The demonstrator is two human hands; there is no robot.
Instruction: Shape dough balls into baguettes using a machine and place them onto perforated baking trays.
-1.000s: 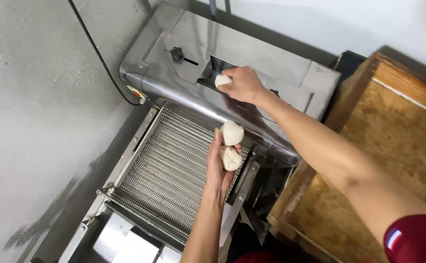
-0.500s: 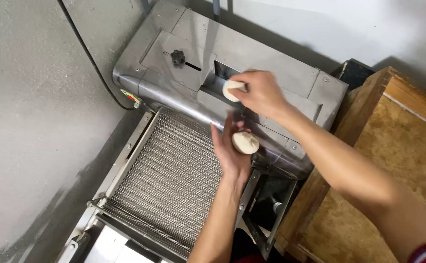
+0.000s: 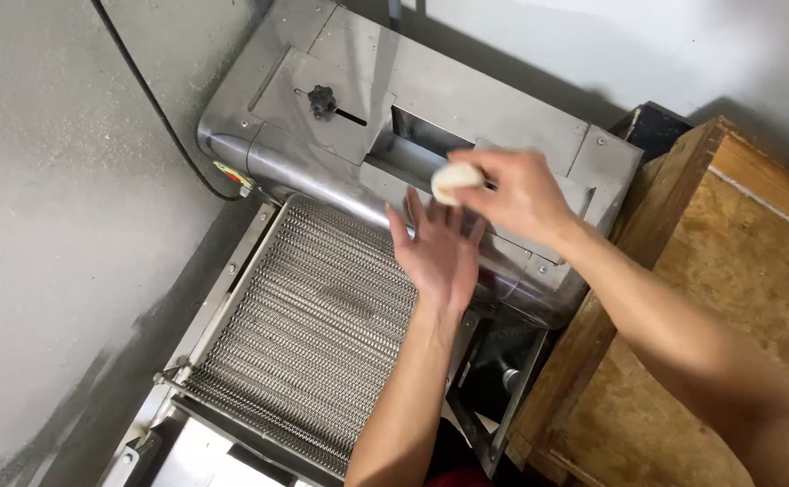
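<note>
Nearest the camera, a wire-mesh conveyor belt (image 3: 309,325) slopes up toward a steel dough machine (image 3: 412,99). Over the belt's upper edge the left hand (image 3: 440,252) is spread wide & empty, palm up, fingers pointing at the machine's feed slot (image 3: 431,144). Just beyond and touching its fingertips, the right hand (image 3: 525,194) pinches a small pale dough ball (image 3: 453,179) right at the slot mouth. Risk, as a judgement: fingers sit very close to the opening, so pushing too deep could catch them; a loose pinch could drop the ball onto the belt. Room: bare mesh to the left w/ a wall beside it; a wooden crate (image 3: 728,298) crowds the right forearm; a black cable (image 3: 155,117) runs down the wall, well apart.
</note>
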